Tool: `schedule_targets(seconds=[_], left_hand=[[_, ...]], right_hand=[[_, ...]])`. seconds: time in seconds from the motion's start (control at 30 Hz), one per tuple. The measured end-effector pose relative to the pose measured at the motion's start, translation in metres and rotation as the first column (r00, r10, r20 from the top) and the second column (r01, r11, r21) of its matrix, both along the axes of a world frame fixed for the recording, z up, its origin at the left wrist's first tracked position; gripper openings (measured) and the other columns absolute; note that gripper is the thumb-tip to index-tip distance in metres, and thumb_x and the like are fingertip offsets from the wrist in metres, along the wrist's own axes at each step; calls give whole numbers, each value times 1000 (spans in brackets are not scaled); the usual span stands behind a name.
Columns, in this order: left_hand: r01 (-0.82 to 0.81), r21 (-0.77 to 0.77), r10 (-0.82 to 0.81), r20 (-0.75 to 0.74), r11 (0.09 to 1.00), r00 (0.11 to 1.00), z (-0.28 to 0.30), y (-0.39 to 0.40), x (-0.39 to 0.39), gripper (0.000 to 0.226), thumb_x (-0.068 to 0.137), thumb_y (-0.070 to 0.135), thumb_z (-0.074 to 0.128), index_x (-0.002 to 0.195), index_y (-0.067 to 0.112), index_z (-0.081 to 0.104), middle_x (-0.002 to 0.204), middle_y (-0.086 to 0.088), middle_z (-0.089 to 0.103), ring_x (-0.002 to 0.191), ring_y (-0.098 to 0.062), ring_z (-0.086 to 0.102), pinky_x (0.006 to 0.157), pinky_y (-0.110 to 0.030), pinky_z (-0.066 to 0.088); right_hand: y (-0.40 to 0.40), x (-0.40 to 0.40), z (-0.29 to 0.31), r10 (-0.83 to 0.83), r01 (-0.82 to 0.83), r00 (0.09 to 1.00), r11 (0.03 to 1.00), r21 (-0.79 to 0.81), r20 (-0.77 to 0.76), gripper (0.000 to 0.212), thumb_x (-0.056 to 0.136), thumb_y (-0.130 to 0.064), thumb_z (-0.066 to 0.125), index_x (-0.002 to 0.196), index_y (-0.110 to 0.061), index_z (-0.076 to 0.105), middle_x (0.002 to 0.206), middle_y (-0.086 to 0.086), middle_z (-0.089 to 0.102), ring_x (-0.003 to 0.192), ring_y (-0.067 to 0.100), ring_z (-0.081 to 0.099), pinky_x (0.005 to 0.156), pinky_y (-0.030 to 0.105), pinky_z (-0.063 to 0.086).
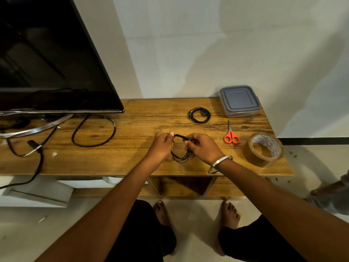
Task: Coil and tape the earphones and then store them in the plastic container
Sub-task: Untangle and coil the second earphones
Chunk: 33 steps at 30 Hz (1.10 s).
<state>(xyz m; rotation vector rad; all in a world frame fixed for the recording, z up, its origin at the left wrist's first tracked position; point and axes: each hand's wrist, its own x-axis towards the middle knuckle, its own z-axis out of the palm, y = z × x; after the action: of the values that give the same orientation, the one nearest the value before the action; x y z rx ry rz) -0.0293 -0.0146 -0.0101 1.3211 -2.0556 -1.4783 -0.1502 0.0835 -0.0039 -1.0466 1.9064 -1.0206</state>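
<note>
Left hand (162, 146) and right hand (203, 148) are both pinching a black earphone coil (180, 155), holding it between them just above the table (136, 114). A second coiled earphone (199, 115) is lying beyond the right hand, the lidded plastic container (239, 101) farther back. Scissors (231, 134) and tape roll (264, 149) are sitting off to that hand's right.

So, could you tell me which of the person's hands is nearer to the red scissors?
The right hand, which sits just left of the scissors and holds one side of the earphones. The left hand grips the other side, farther off.
</note>
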Motion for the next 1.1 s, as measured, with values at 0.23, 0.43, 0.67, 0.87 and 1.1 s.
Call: schedule_targets(seconds=[0.23, 0.43, 0.67, 0.87, 1.1], left_hand=[[49, -305, -4, 148, 951, 989, -17, -27, -11, 32, 104, 27, 39, 89, 10, 62, 96, -14, 68, 94, -34, 60, 83, -38, 43], [37, -413, 49, 197, 910, 979, -35, -60, -19, 31, 100, 34, 42, 79, 19, 58, 91, -9, 69, 96, -36, 58, 85, -46, 47], [110, -501, 91, 360, 858, 929, -48, -81, -30, 31, 101, 36, 41, 102, 17, 66, 120, -5, 45, 117, -25, 39, 84, -34, 25], [52, -557, 126, 276, 829, 953, -53, -83, -34, 22, 101, 32, 42, 107, 23, 60, 118, -4, 52, 116, -23, 40, 80, -32, 18], [62, -615, 145, 281, 786, 949, -58, -83, -32, 16, 99, 32, 46, 110, 30, 57, 119, -2, 46, 116, -22, 39, 82, -35, 23]], right_hand=[[-37, -3, -12, -54, 65, 979, 997, 49, -196, 17, 92, -16, 55, 106, -7, 59, 88, 11, 71, 67, 24, 68, 61, 29, 54], [-72, -7, -27, -76, 103, 950, 992, 73, -302, 17, 89, -15, 56, 97, -4, 66, 89, 13, 70, 82, 27, 66, 68, 31, 51], [-96, -15, -39, -92, 121, 887, 992, 34, -452, 21, 87, -15, 58, 101, -2, 68, 101, 18, 66, 98, 30, 60, 82, 35, 50], [-107, -20, -46, -122, 129, 860, 991, -19, -496, 20, 86, -10, 59, 105, -4, 61, 110, 16, 59, 104, 30, 55, 88, 33, 44], [-109, -17, -52, -141, 140, 827, 989, -44, -544, 22, 86, -10, 58, 108, -5, 58, 113, 14, 53, 110, 30, 49, 94, 34, 41]])
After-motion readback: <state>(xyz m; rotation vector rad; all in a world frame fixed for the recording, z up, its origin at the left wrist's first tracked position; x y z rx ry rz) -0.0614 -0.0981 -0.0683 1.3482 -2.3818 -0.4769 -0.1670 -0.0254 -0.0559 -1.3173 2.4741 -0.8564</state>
